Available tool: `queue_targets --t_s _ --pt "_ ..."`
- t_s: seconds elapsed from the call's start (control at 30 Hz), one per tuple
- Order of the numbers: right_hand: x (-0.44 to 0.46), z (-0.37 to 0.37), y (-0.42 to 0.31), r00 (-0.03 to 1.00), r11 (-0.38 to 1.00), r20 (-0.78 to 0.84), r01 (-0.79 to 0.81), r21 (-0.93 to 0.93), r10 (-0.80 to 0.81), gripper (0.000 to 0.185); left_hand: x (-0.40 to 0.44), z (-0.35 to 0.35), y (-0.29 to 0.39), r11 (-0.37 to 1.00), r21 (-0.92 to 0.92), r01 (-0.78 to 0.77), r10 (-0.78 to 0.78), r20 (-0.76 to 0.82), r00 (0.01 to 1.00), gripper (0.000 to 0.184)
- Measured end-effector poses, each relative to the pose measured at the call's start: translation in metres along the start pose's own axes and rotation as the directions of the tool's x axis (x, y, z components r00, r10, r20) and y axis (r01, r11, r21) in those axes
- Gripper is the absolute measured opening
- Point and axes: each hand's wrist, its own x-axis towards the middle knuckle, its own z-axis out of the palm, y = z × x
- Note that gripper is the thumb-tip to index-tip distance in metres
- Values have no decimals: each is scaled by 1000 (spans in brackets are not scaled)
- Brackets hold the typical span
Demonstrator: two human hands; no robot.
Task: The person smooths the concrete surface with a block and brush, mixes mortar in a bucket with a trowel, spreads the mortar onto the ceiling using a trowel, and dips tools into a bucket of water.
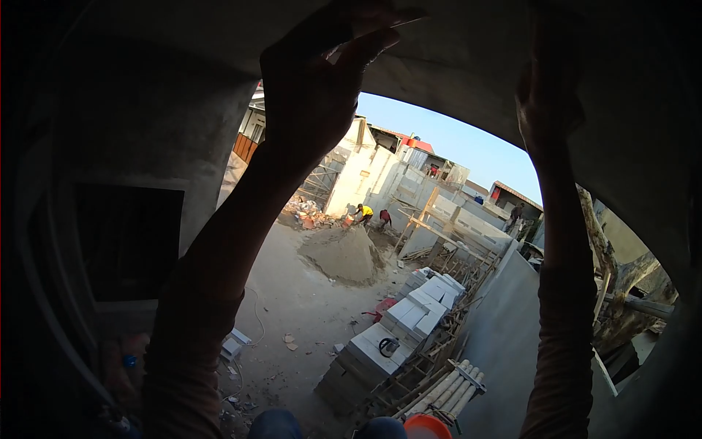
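Note:
Both of my arms reach up toward a dark overhead concrete surface (461,55). My left hand (311,95) is raised with thumb and fingers pinched close together. A thin, light-edged sliver shows at its fingertips, too dark to name. My right hand (548,110) is up at the right, its fingers curled in deep shadow against the same surface. Whatever it grips, if anything, is lost in the dark. My knees (274,424) show at the bottom edge, high above the ground.
Below stands a stack of pale building blocks (417,311) with a dark round-handled item (388,347) on top. Bamboo poles (450,388) and an orange bucket (428,426) are near my knees. Beyond lie a sand heap (344,256) and a person in yellow (364,212). A grey wall (497,322) runs right.

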Motion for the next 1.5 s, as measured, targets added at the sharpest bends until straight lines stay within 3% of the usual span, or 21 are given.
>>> queue_targets --t_s 0.07,0.17,0.3,0.4,0.5,0.53,0.63,0.67,0.7,0.77,0.83,0.93,1.0,1.07,1.1,1.13,1.23,1.33,1.37,1.43,1.5 --pt "8 20 -12 996 996 -29 83 32 -82 60 -11 23 1 986 -164 -7 5 -10 1000 19" --pt "-2 33 -12 950 930 -103 309 198 -294 76 -20 16 3 998 -49 28 -27 5 1000 19" --pt "-16 -10 30 977 966 57 192 174 -205 67 -18 -22 -17 990 -142 0 -1 -8 1000 14" --pt "23 -18 5 1000 990 25 -5 143 1 62 -10 -16 -12 995 -57 86 -84 25 996 17" --pt "53 2 -40 996 988 48 68 140 -75 61 -8 12 1 995 -91 46 -53 -79 995 16" --pt "40 26 -47 980 961 69 170 216 -189 67 -7 13 4 998 -58 14 -20 -98 995 16" --pt "-5 22 -24 976 867 190 -4 498 -105 51 -3 -7 -1 992 -127 23 -35 -96 995 16" --pt "-13 1 -11 948 892 316 -120 436 -27 48 -2 -24 -4 998 -26 58 -59 -33 998 18" --pt "-33 -5 10 969 978 192 121 168 -152 40 0 -34 -6 994 -82 71 -73 -20 997 18" --pt "-17 -24 18 992 986 98 58 156 -74 79 -2 -36 -7 985 -121 120 -123 -13 992 16" --pt "8 -15 5 1000 981 -24 13 195 -8 87 -11 -18 -4 988 -139 62 -58 27 998 22" --pt "33 9 -27 984 977 -91 167 135 -156 75 -18 13 5 990 -138 -26 29 23 999 29" --pt "-10 33 -8 976 963 145 125 239 -163 58 -19 16 0 991 -97 -97 97 -3 995 31" --pt "-37 9 20 935 955 310 80 285 -171 51 -18 -8 -1 999 35 -27 26 37 999 26" --pt "-44 -12 38 932 964 246 259 67 -267 55 -19 -17 -5 993 -100 69 -69 6 998 23" --pt "-55 -22 55 952 982 243 188 11 -185 64 -20 -22 -9 959 -235 160 -167 -10 986 21" --pt "-26 -30 54 998 995 16 53 80 -54 73 -32 -8 -11 981 -156 113 -103 74 992 26" --pt "-7 -19 20 981 987 102 163 5 -163 68 -37 20 -8 968 -248 41 -19 91 996 30" --pt "-16 -10 24 971 972 93 211 101 -221 67 -37 25 -7 959 -280 37 -15 80 997 29" --pt "-36 -11 38 952 949 148 233 213 -267 68 -34 19 1 996 -24 -89 91 64 994 26" --pt "-50 -28 52 948 964 239 160 212 -210 72 -33 -2 -1 998 -66 7 -2 77 997 23"
